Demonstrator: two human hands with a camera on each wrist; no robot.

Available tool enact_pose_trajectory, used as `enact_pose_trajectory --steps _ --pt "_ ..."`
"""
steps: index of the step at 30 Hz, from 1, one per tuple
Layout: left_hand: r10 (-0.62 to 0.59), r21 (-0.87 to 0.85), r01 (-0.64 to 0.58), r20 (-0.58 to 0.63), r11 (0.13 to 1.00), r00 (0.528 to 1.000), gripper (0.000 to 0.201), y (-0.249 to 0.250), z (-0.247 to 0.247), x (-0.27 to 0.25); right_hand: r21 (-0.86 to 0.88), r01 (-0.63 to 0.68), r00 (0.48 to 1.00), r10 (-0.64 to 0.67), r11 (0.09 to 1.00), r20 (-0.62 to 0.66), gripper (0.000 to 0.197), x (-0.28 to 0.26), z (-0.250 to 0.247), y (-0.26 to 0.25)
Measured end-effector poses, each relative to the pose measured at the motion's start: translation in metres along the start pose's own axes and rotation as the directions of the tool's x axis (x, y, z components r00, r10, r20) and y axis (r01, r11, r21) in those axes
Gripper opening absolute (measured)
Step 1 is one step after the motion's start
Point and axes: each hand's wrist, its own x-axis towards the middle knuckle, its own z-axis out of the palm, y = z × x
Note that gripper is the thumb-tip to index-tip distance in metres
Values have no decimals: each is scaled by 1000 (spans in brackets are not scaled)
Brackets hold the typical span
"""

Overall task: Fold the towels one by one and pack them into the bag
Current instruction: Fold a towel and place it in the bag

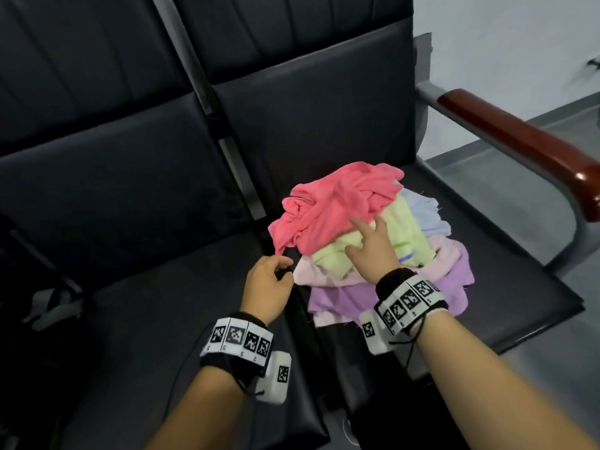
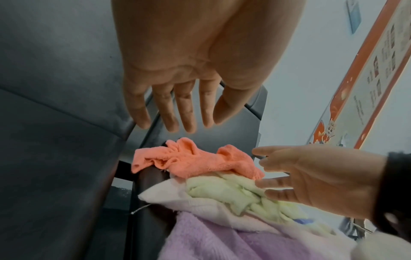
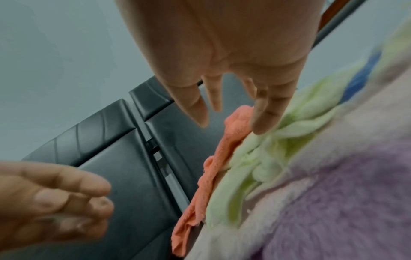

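Note:
A loose pile of towels lies on the right seat [image 1: 506,280] of a black bench. A coral-pink towel [image 1: 337,203] is on top, over a pale green towel [image 1: 406,235], a light blue one [image 1: 428,212], a pale pink one [image 1: 308,271] and a purple one [image 1: 454,277]. My right hand [image 1: 367,238] is spread over the pile, and in the right wrist view a fingertip [image 3: 262,123] touches the green towel [image 3: 295,126]. My left hand [image 1: 282,271] hovers at the pile's left edge, holding nothing. In the left wrist view, its fingers [image 2: 184,112] are straight above the coral towel [image 2: 195,161].
The left seat [image 1: 146,303] of the bench is bare. A dark shape with a grey strap [image 1: 52,303] sits at the far left. A wooden armrest [image 1: 519,141] on a metal frame borders the right seat. Grey floor and a white wall lie beyond.

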Motion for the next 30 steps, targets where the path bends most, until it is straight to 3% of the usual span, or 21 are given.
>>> enact_pose_trajectory --steps 8,12,18,21,25,28,30 --pt "13 5 -13 47 1000 999 26 -8 15 -2 -31 -31 996 33 999 78 61 39 10 4" --pt "29 -25 -28 40 999 999 25 -15 5 -11 -38 84 996 -83 996 13 47 27 7 -16" --pt "41 -149 -44 -25 988 999 33 -15 -35 -25 214 341 940 -338 916 -49 22 -28 2 -82" --pt "84 -216 -89 -33 972 996 41 -14 -57 -40 355 391 915 -400 849 -51 25 -59 -5 -121" --pt "136 -255 -129 10 958 991 58 -23 -88 -66 498 408 898 -434 765 -69 28 -97 -12 -173" --pt "151 -260 -132 55 957 987 62 -36 -111 -89 593 371 907 -417 715 -64 30 -122 -12 -207" --pt "158 -270 -147 19 952 987 60 -45 -127 -106 657 326 917 -396 679 -46 30 -137 -7 -226"
